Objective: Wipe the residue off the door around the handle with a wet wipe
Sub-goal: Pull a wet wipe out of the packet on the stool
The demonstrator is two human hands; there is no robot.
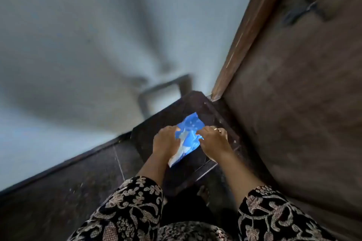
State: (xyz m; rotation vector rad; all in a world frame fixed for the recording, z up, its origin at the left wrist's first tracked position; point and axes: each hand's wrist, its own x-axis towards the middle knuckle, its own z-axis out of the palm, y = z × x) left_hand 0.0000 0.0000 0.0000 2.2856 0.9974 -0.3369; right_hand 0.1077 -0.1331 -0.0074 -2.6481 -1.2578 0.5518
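Note:
A blue wet wipe packet lies on a dark stool low in the middle of the view. My left hand presses on the packet's left side, fingers curled over it. My right hand, with a ring on one finger, holds the packet's right edge with its fingertips. The brown wooden door fills the right side, and its dark handle sits blurred near the top right. No loose wipe is visible.
A pale wall takes up the left and top. The wooden door frame runs diagonally beside the door. Dark tiled floor lies at the lower left. My patterned sleeves fill the bottom. The frame is motion-blurred.

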